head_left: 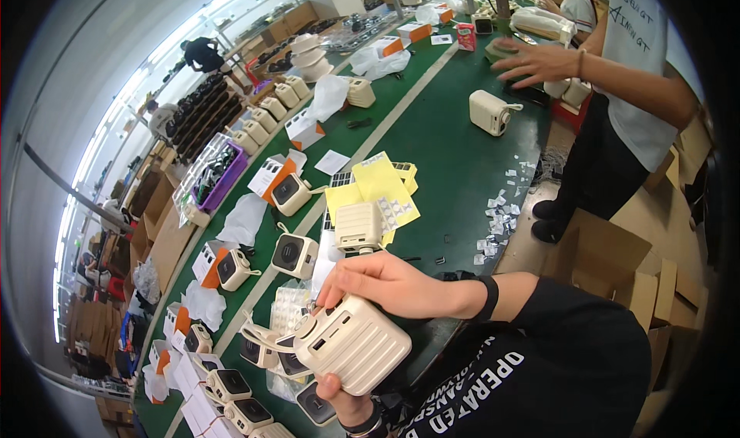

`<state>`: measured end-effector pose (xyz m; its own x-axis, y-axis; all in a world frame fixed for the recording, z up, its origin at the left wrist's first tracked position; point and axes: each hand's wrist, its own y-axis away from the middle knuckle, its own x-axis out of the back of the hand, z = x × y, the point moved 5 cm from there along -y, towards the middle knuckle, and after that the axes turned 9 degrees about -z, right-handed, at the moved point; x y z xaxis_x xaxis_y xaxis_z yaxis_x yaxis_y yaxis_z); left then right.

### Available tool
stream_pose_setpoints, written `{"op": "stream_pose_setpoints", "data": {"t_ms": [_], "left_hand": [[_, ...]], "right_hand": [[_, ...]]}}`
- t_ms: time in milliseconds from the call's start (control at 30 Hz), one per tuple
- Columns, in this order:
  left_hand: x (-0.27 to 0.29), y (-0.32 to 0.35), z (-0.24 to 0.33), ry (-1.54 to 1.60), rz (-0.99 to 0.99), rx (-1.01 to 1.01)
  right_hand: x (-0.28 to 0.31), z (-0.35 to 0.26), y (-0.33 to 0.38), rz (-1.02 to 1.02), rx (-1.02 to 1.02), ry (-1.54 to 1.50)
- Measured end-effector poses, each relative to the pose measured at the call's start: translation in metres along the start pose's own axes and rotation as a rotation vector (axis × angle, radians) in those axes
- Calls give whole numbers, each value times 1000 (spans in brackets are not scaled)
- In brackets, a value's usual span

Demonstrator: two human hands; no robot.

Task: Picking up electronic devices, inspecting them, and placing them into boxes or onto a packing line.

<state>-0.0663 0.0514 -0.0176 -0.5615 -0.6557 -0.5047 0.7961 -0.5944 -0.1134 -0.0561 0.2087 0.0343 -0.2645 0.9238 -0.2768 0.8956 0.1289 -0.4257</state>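
Observation:
A cream portable speaker [362, 349] with a ribbed shell, a round knob and small ports along its upper side is tilted in front of me. My left hand [343, 399] grips its lower edge, the thumb showing and the other fingers hidden. Over the speaker's top, my right hand [389, 282] has its bent fingers together, the tips pressed on the edge near the ports. Whether a small part is under those tips, I cannot tell. Just beyond stands another cream speaker [358, 226], beside yellow sticker sheets [379, 184]. A dark-fronted speaker [294, 255] stands to the left.
Several speakers, white-and-orange boxes [208, 262] and plastic bags [245, 218] line the green table [432, 130]. Torn white scraps [499, 222] lie at its right edge. Across from me, a co-worker's hand [532, 62] reaches over the table. Cardboard boxes [601, 257] stand at right.

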Motion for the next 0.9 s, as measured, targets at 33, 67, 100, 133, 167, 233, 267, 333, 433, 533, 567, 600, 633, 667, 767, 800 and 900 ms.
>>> {"op": "stream_pose_setpoints", "data": {"t_ms": [33, 67, 100, 133, 167, 233, 267, 333, 433, 533, 567, 600, 633, 667, 767, 800, 900], "left_hand": [[-8, -3, 5, -58, -4, -19], [-19, -6, 8, -60, -36, -53], [-18, -8, 8, -54, -40, -53], [-17, -9, 7, -111, -88, -3], [-17, -12, 4, -170, -143, 50], [-4, -15, -7, -362, -201, 105], [-16, -19, -3, -390, -188, 126], [-22, -23, 4, -495, -210, 112], [-23, -10, 20, -415, -141, 51], [-19, -6, 29, -463, -214, -39], [-20, -5, 30, -452, -226, -36], [-19, -4, 33, -433, -207, -34], [-16, -3, 34, -414, -187, -32], [-10, -2, 35, -403, -174, -33], [2, -3, 40, -389, -146, -43], [5, -3, 41, -388, -134, -42], [9, -3, 39, -361, -100, -3]], "right_hand": [[5, 4, 0, -5, -66, -43], [3, -5, 5, 4, -116, -19], [8, -8, 9, 7, -118, -13], [10, -9, 13, -78, -168, 210], [14, -11, 18, -156, -215, 434], [35, -8, 21, -144, -319, 445], [52, -10, 27, -2, -296, 444], [101, -14, 40, 320, -220, 540], [201, -21, 62, 863, 53, 767], [264, -40, 88, 1247, -146, 1373], [289, -39, 104, 1289, -136, 1461], [306, -32, 112, 1303, -187, 1491], [314, -28, 114, 1314, -237, 1522], [312, -27, 108, 1304, -239, 1524], [290, -32, 83, 1387, -284, 1799], [268, -36, 58, 1288, -161, 1850], [240, -15, -10, 896, 66, 1794]]}}
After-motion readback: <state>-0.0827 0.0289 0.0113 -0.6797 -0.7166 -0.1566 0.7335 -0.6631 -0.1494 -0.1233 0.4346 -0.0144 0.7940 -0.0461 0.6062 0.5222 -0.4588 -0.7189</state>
